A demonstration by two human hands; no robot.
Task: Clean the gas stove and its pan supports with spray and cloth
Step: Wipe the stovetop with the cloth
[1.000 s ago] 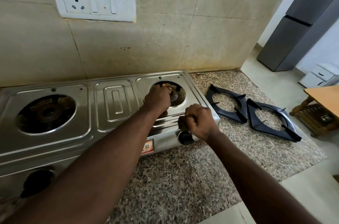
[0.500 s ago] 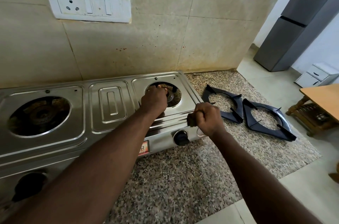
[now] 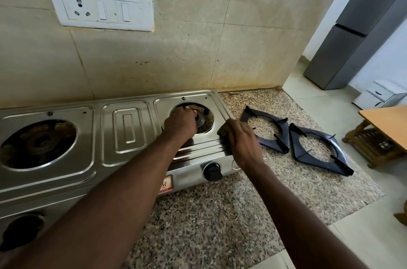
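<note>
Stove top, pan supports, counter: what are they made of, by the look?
Stove top: likely stainless steel sheet, shiny finish; bright silver with soft reflections, pressed ribs and panels.
Pan supports: probably enamelled or painted metal, cast iron or steel, can't tell which; dark blue-black, slight sheen, thin rigid prongs.
Counter: looks like polished granite; speckled grey-brown grain, smooth flat surface.

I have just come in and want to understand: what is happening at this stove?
A person is cleaning the gas stove. The right hand holds a dark cloth against the stove's right edge. The left hand reaches into the right burner opening; what it grips is unclear. Both pan supports lie off the stove, on the granite counter beside it.
</note>
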